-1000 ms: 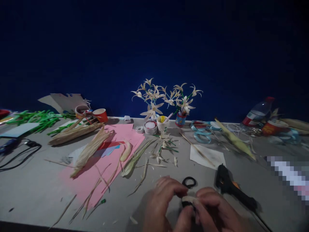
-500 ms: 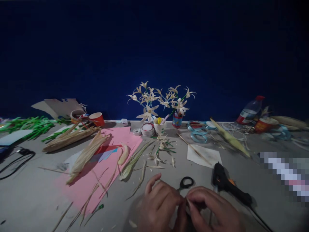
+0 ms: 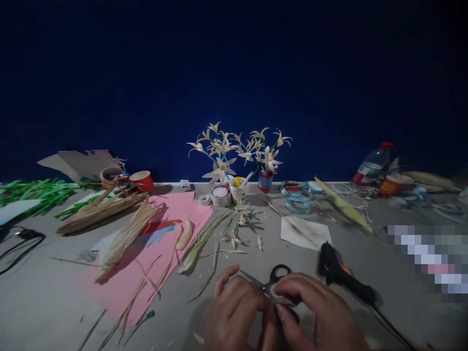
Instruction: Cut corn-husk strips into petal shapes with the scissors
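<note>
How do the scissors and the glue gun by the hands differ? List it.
The scissors lie partly under the left hand and right hand; the glue gun lies apart, untouched. The scissors show a loop handle and thin blades; the glue gun is bulky and trails a cord. Both are black and lie on the grey table.

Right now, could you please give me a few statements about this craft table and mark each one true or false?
1. Both hands, left hand and right hand, meet over a small pale piece. True.
2. The black scissors lie on the pink paper. False: they lie on the grey table, just beyond the hands.
3. The black glue gun lies right of the hands. True.
4. The pale flowers lie flat on the table. False: they stand upright at the back, by the blue wall.
</note>
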Motion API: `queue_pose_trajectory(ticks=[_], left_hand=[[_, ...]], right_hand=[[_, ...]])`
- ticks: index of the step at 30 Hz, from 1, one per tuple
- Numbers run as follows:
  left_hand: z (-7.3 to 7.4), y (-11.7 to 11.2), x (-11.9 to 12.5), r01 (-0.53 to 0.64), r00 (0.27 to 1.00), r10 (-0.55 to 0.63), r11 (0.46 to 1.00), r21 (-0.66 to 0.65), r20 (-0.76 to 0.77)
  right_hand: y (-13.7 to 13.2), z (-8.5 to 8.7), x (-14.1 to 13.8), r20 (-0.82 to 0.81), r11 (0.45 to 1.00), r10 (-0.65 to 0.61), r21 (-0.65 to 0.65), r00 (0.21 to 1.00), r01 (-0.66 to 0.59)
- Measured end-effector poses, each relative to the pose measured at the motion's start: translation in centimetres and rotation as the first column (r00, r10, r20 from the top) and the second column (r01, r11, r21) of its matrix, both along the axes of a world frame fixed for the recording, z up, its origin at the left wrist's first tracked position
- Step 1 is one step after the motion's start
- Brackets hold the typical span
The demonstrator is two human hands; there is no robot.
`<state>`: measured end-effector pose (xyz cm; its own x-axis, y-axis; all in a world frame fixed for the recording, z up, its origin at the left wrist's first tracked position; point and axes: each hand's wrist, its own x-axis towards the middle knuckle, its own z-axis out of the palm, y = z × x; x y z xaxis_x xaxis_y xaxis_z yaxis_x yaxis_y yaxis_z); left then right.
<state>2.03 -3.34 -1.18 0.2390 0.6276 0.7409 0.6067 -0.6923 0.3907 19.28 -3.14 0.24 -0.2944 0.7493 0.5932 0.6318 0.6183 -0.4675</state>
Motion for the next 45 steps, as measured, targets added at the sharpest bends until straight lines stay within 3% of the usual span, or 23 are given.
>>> queue_pose_trajectory(ticks=[4, 10, 15, 18, 21, 26, 32, 35, 41, 45], left_hand=[[0.0, 0.0, -0.1, -0.002, 1.0, 0.001, 1.0, 0.023, 0.03], [-0.3, 0.0, -0.6, -0.026, 0.998, 0.027, 0.999, -0.023, 0.065], [-0.2, 0.1, -0.4, 0.001, 0.999, 0.0, 1.0, -0.011, 0.044], [-0.2, 0.1, -0.4, 0.0, 0.999, 0.0, 1.0, 0.004, 0.036], [-0.4, 0.1, -0.3, -0.023, 0.997, 0.023, 1.0, -0.001, 0.077], [-0.6, 0.0, 0.0, -0.067, 0.979, 0.072, 0.997, -0.032, 0.193], [-0.4, 0.0, 0.1, -0.038, 0.988, 0.041, 0.999, -0.028, 0.146], [-0.2, 0.0, -0.3, -0.019, 0.996, 0.02, 1.0, -0.012, 0.084], [-0.2, -0.1, -0.8, -0.063, 0.991, 0.065, 0.998, -0.024, 0.117], [-0.4, -0.1, -0.4, -0.049, 0.993, 0.05, 0.999, -0.01, 0.109]], right_hand=[[0.2, -0.1, 0.0, 0.056, 0.998, -0.022, -0.06, 0.998, 0.025], [0.4, -0.3, 2.8, -0.003, 0.978, -0.206, 0.03, 0.979, 0.206], [-0.5, 0.1, 0.3, -0.004, 0.992, -0.07, -0.106, 0.998, 0.07], [-0.2, 0.0, -1.1, 0.031, 0.991, -0.05, -0.122, 0.998, 0.053], [0.4, -0.2, -0.4, 0.056, 0.99, -0.073, -0.113, 0.996, 0.079], [0.5, -0.2, 2.1, 0.016, 0.966, -0.243, -0.086, 0.97, 0.244], [-0.3, 0.4, -0.8, 0.019, 0.978, -0.074, -0.194, 0.997, 0.076], [0.0, 0.2, -1.2, 0.028, 0.977, -0.088, -0.194, 0.996, 0.091], [0.2, -0.5, 2.7, -0.009, 0.942, -0.309, -0.144, 0.951, 0.304], [-0.6, 0.1, 1.9, -0.011, 0.971, -0.188, -0.155, 0.982, 0.184]])
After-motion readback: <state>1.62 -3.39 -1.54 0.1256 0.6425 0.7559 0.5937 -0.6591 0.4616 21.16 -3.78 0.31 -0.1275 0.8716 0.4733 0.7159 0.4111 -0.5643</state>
